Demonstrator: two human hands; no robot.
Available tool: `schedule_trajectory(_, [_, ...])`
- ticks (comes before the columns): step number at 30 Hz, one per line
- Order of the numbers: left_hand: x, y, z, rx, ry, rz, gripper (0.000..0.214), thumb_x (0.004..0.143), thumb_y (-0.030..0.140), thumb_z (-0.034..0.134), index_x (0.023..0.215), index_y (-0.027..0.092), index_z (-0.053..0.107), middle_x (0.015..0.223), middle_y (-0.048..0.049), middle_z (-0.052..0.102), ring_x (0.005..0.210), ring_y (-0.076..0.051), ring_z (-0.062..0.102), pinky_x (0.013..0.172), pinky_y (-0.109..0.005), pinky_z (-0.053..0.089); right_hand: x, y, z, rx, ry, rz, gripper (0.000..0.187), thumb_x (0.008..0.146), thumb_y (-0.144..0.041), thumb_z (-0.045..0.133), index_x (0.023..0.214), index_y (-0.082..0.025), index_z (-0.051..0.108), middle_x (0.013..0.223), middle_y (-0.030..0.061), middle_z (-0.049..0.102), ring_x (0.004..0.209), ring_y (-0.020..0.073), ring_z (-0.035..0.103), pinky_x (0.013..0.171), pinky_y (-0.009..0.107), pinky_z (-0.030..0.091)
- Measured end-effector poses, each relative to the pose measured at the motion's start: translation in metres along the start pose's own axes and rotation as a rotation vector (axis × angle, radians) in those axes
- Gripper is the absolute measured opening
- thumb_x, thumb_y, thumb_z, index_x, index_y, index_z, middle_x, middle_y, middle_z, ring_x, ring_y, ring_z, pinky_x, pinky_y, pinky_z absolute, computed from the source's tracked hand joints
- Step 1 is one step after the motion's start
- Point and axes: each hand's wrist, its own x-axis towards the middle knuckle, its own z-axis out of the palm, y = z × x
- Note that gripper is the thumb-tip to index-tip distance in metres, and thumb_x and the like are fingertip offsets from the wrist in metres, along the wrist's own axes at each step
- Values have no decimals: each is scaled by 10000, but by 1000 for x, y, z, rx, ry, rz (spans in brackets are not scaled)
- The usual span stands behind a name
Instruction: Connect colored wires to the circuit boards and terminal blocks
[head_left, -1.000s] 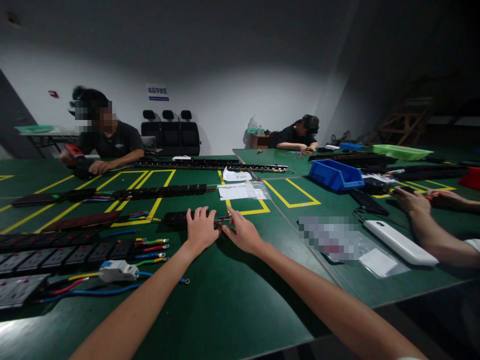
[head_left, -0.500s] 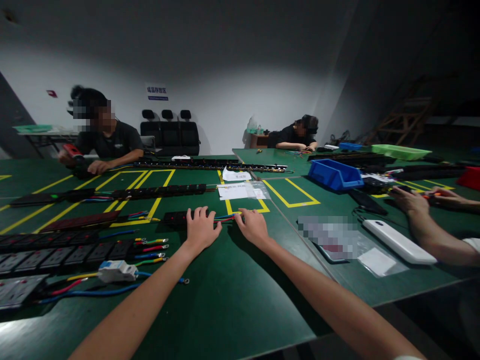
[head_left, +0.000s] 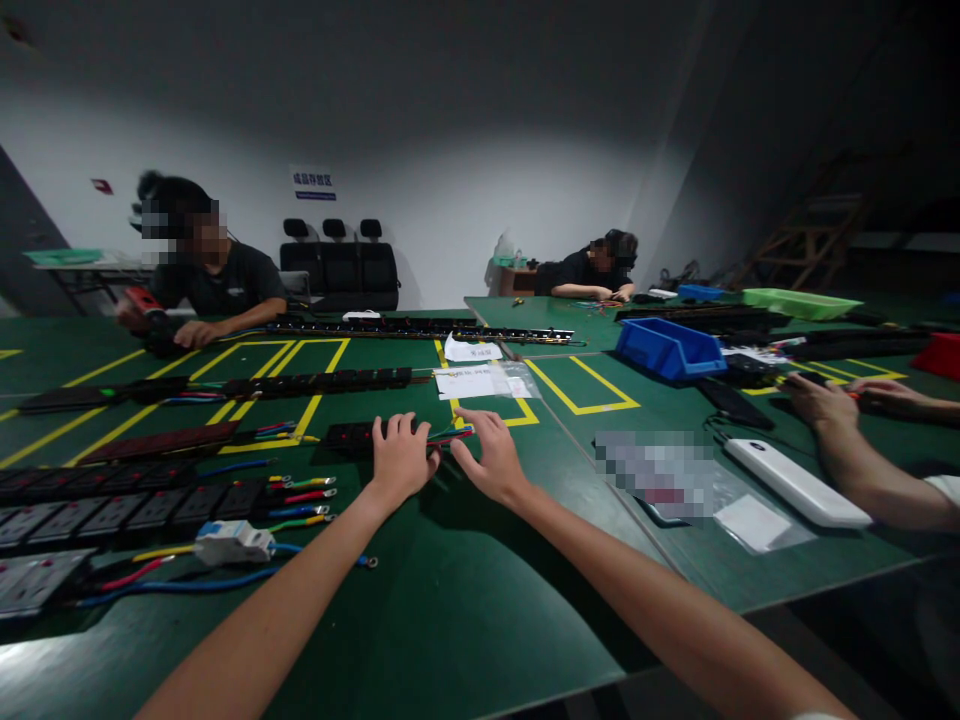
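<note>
My left hand (head_left: 401,455) is wrapped over the right end of a short black socket strip (head_left: 346,436), its fingertips across the far edge and its thumb by the wires. Coloured wires (head_left: 454,434), red, blue and green among them, run out of that end to the right. At their free ends is my right hand (head_left: 491,455), thumb and fingers apart and no firm grip visible. Whether its fingertips touch the wires I cannot tell. Part of the strip is hidden under my left hand.
Several socket strips (head_left: 127,517) with lugged wires lie at left, a white-and-blue breaker (head_left: 234,542) beside them. Rightward are a bagged phone (head_left: 660,485), a white power bank (head_left: 799,483), a blue bin (head_left: 670,350) and a co-worker's hands (head_left: 825,405). Two more people sit across the table.
My right hand has shifted slightly left, its thumb and fingers opening from their pinch on the wires. The wires look more spread. My left hand stays on the strip, its thumb drawn in.
</note>
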Motion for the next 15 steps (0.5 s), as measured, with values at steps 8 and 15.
schedule_trajectory(8, [-2, -6, 5, -15, -28, 14, 427, 853, 350, 531, 1237, 205, 648, 1386, -173, 560, 1274, -376, 467, 1133, -612, 240, -1, -13, -4, -69, -297, -262, 580, 933, -325, 532, 1501, -248, 437, 1582, 107, 403, 1436, 253, 369, 1139, 473, 339])
schedule_trajectory(15, [-1, -6, 6, 8, -69, 5, 452, 850, 326, 541, 1276, 219, 644, 1393, -167, 560, 1280, -370, 467, 1132, -608, 255, -1, -18, -6, -112, -400, -326, 639, 919, -354, 549, 1529, -243, 398, 1615, 84, 351, 1470, 249, 311, 1158, 446, 294])
